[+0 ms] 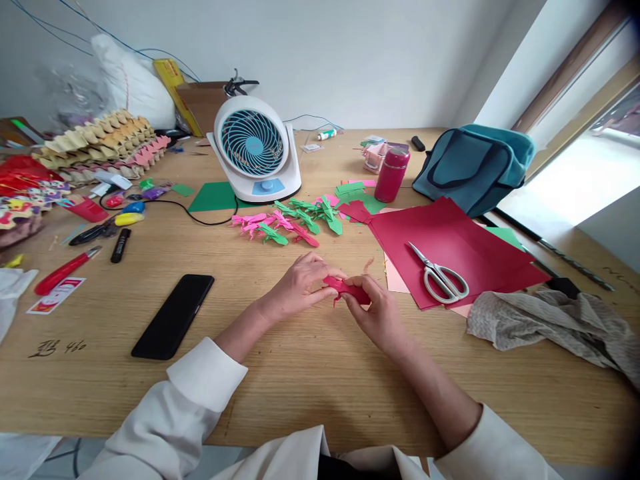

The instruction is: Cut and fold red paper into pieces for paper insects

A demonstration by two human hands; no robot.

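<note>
Between my two hands is a small folded red paper figure (356, 293), with a thin strip hanging from its underside. My left hand (303, 285) pinches its left end between thumb and fingers. My right hand (376, 312) grips the right end, thumb below and fingers on top. Just beyond my hands lies a pile of similar cut-paper figures, green ones (327, 215) and pink ones (255, 223), with a red one (304, 235) at its near edge. Red paper sheets (400, 233) are stacked to the right, and white-handled scissors (440, 280) rest on them.
A white fan (253, 143) stands behind the pile, a red flask (393, 175) and a blue bag (470, 167) at back right. A black phone (173, 317) lies left of my arm, a red utility knife (65, 270) farther left. A crumpled cloth (545, 327) lies right.
</note>
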